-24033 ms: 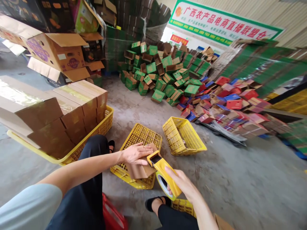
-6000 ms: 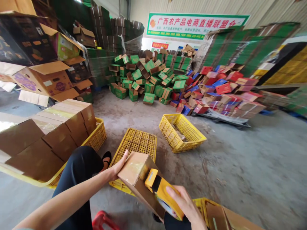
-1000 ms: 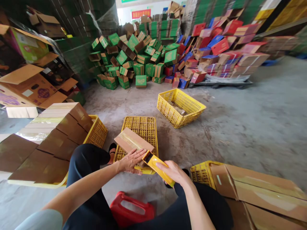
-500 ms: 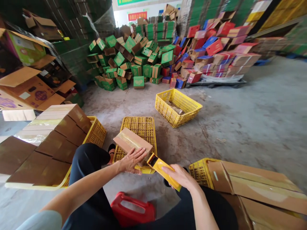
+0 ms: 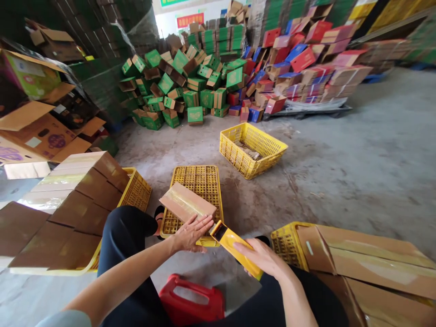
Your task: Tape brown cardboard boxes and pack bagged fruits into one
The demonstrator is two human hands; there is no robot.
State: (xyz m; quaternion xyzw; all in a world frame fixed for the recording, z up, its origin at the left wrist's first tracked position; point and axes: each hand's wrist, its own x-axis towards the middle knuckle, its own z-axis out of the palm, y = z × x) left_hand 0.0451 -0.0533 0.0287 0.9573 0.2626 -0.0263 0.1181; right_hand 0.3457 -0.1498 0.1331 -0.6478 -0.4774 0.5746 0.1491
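A small brown cardboard box [image 5: 188, 202] with clear yellowish tape along its top lies slanted on an upturned yellow plastic crate [image 5: 195, 175]. My left hand [image 5: 193, 234] rests flat with stretched fingers against the box's near right end. In my right hand [image 5: 260, 256] is a long yellow hand tool [image 5: 235, 247], its fingers wrapped round the rear part. The tool has a dark opening and a metal edge at its front, close to my left fingertips and the box's end. Its exact kind is not clear.
Brown taped boxes fill a yellow crate [image 5: 139, 193] at left and another crate [image 5: 288, 243] at right. Ahead stands a yellow basket [image 5: 254, 147] with scraps inside. A red plastic thing with a handle [image 5: 190, 297] sits between my legs. Green cartons [image 5: 195, 116] are heaped behind.
My left hand has slid slightly right and down along the box's end. The tool's front has drawn a little right and down, away from the box.
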